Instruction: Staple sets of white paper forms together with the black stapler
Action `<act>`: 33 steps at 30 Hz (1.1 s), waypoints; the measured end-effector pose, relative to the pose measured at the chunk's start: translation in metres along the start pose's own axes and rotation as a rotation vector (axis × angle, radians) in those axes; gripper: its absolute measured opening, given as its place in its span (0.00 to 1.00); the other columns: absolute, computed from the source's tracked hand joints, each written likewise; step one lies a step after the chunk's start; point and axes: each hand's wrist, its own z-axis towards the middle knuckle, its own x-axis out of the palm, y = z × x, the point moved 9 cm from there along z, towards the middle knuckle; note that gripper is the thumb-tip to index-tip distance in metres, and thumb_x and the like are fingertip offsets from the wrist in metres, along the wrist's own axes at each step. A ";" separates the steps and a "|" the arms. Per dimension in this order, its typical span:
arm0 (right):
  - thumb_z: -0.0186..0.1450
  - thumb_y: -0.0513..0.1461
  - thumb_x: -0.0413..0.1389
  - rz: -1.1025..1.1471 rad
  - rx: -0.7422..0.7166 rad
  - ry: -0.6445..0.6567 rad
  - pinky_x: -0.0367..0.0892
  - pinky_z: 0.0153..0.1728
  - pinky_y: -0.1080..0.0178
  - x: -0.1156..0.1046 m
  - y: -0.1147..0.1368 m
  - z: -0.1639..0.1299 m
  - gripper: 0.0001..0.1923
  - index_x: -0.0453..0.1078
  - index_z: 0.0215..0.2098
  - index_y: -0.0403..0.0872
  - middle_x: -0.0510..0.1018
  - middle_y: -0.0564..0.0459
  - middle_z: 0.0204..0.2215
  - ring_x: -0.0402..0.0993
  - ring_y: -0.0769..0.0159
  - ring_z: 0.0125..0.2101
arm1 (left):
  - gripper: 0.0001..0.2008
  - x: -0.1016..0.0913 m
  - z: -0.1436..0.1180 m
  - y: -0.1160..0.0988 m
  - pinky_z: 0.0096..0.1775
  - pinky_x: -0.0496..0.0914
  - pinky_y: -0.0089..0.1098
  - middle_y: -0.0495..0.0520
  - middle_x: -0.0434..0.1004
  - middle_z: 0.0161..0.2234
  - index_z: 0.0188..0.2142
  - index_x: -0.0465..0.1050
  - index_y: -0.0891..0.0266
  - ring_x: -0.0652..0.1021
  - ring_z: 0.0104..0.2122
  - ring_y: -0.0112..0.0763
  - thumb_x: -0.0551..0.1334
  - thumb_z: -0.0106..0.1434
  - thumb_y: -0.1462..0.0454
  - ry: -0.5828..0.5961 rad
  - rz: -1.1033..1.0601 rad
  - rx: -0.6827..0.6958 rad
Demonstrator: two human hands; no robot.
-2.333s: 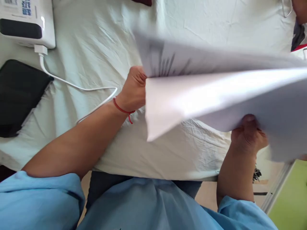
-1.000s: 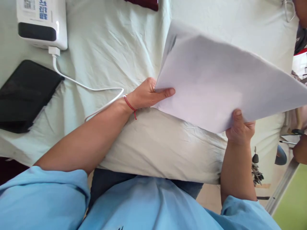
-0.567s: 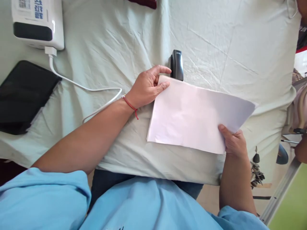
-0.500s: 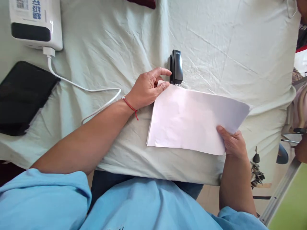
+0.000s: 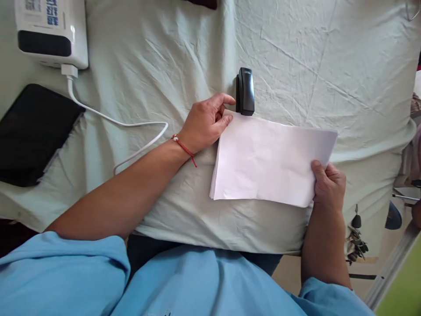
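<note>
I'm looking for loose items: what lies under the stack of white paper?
The paper stack lies on the pale cloth; the black stapler meets its far corner. Anything beneath the sheets is covered.

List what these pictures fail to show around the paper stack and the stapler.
Head view only:
- Paper stack: printed side faces down; sheet count unreadable.
- Stapler: its mouth is covered by the stack's corner.
- Right hand: fingers hidden under the stack.
- Left hand: contact with the stapler unclear.
- White device: cut off by the top edge, label too small.
</note>
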 end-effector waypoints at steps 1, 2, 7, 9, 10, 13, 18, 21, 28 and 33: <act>0.56 0.71 0.83 -0.013 -0.026 -0.020 0.74 0.33 0.59 0.000 0.000 0.001 0.38 0.88 0.40 0.49 0.85 0.52 0.33 0.74 0.62 0.32 | 0.19 -0.001 0.001 0.004 0.47 0.80 0.39 0.49 0.85 0.37 0.60 0.87 0.56 0.83 0.35 0.37 0.69 0.72 0.65 -0.027 -0.004 -0.022; 0.58 0.71 0.82 -0.031 -0.055 -0.035 0.72 0.34 0.59 -0.001 0.001 0.002 0.37 0.87 0.39 0.49 0.84 0.53 0.33 0.72 0.63 0.32 | 0.19 -0.001 0.002 0.006 0.48 0.81 0.40 0.49 0.85 0.37 0.60 0.86 0.55 0.83 0.35 0.37 0.69 0.71 0.65 -0.050 -0.006 -0.041; 0.64 0.72 0.77 -0.156 -0.149 -0.071 0.59 0.32 0.61 -0.005 0.004 -0.001 0.38 0.74 0.30 0.51 0.69 0.59 0.26 0.59 0.68 0.30 | 0.09 -0.001 0.007 0.008 0.49 0.82 0.44 0.48 0.85 0.34 0.47 0.83 0.51 0.84 0.35 0.41 0.70 0.68 0.66 -0.099 0.070 -0.054; 0.64 0.73 0.76 -0.173 -0.151 -0.059 0.58 0.31 0.61 -0.005 0.005 -0.001 0.39 0.72 0.29 0.51 0.68 0.59 0.26 0.59 0.68 0.30 | 0.04 -0.001 0.007 0.006 0.47 0.81 0.45 0.50 0.84 0.32 0.40 0.81 0.51 0.84 0.35 0.43 0.71 0.68 0.64 -0.089 0.116 -0.039; 0.64 0.73 0.76 -0.177 -0.149 -0.048 0.59 0.32 0.62 -0.004 0.006 0.000 0.39 0.72 0.29 0.51 0.69 0.59 0.27 0.60 0.68 0.30 | 0.03 0.000 0.007 0.006 0.46 0.81 0.45 0.51 0.84 0.32 0.38 0.81 0.51 0.84 0.35 0.44 0.71 0.68 0.63 -0.081 0.135 -0.031; 0.65 0.71 0.76 -0.184 -0.133 -0.008 0.58 0.32 0.62 -0.002 0.008 0.001 0.38 0.71 0.29 0.51 0.67 0.60 0.26 0.59 0.69 0.31 | 0.06 -0.001 0.006 0.005 0.50 0.82 0.46 0.53 0.85 0.33 0.36 0.82 0.52 0.86 0.39 0.46 0.70 0.72 0.59 -0.071 0.171 -0.024; 0.64 0.68 0.77 -0.165 -0.072 0.049 0.59 0.31 0.63 0.003 0.009 0.001 0.34 0.75 0.31 0.50 0.69 0.59 0.27 0.60 0.69 0.31 | 0.05 -0.004 0.004 0.007 0.50 0.82 0.44 0.52 0.89 0.35 0.42 0.84 0.52 0.87 0.38 0.44 0.70 0.74 0.56 -0.131 0.180 -0.017; 0.62 0.66 0.79 -0.132 -0.056 0.034 0.61 0.31 0.63 0.005 0.013 -0.001 0.32 0.78 0.32 0.50 0.72 0.58 0.28 0.62 0.68 0.31 | 0.05 -0.007 0.004 0.011 0.49 0.82 0.45 0.50 0.88 0.34 0.46 0.84 0.50 0.87 0.37 0.44 0.72 0.71 0.58 -0.168 0.166 -0.005; 0.56 0.65 0.83 0.017 -0.017 -0.055 0.64 0.29 0.63 -0.001 0.009 0.001 0.33 0.81 0.32 0.50 0.77 0.55 0.29 0.65 0.68 0.30 | 0.29 -0.003 0.001 0.015 0.52 0.84 0.47 0.49 0.90 0.44 0.69 0.83 0.37 0.85 0.38 0.44 0.73 0.69 0.58 -0.095 0.037 0.047; 0.54 0.67 0.85 0.004 -0.027 -0.070 0.62 0.28 0.63 -0.004 0.008 0.002 0.36 0.77 0.29 0.50 0.75 0.56 0.28 0.63 0.69 0.30 | 0.33 0.004 0.000 0.004 0.57 0.87 0.51 0.58 0.83 0.57 0.76 0.85 0.36 0.86 0.48 0.45 0.69 0.74 0.60 -0.057 0.057 0.204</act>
